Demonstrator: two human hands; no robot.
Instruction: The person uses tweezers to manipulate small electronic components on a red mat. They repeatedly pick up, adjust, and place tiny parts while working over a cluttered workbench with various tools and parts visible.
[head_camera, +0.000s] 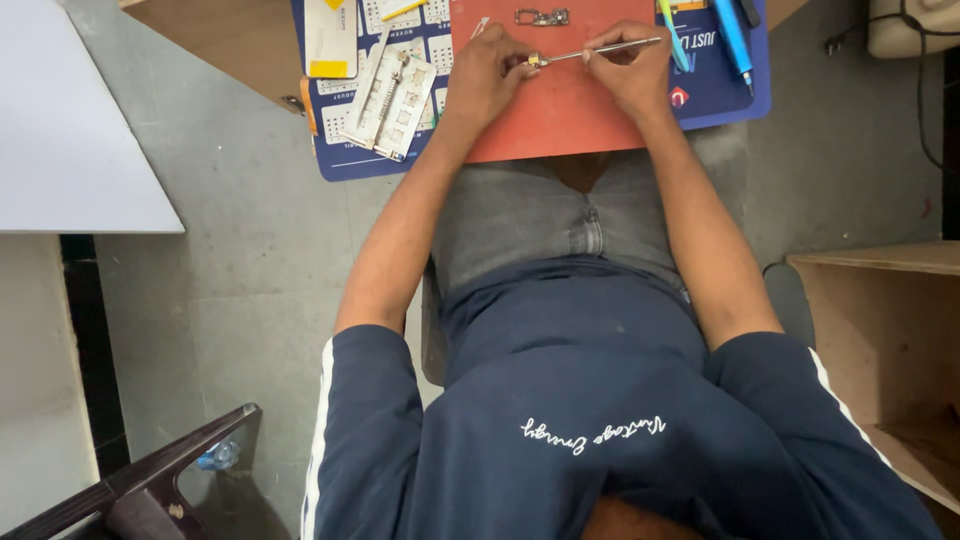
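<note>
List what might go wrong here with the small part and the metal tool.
1. The small metal part is only pinched at the left hand's fingertips; it might slip and drop off the red mat onto the floor.
2. The thin metal tool in the right hand points toward the left fingers; a slip might jab them.

We see a wooden table (215, 45) carrying a blue mat (715, 95). On the mat lie a red-orange pad (560, 110), a white parts tray (392, 100), a yellow-white card (330, 38) and a blue pen (733, 35).
</note>
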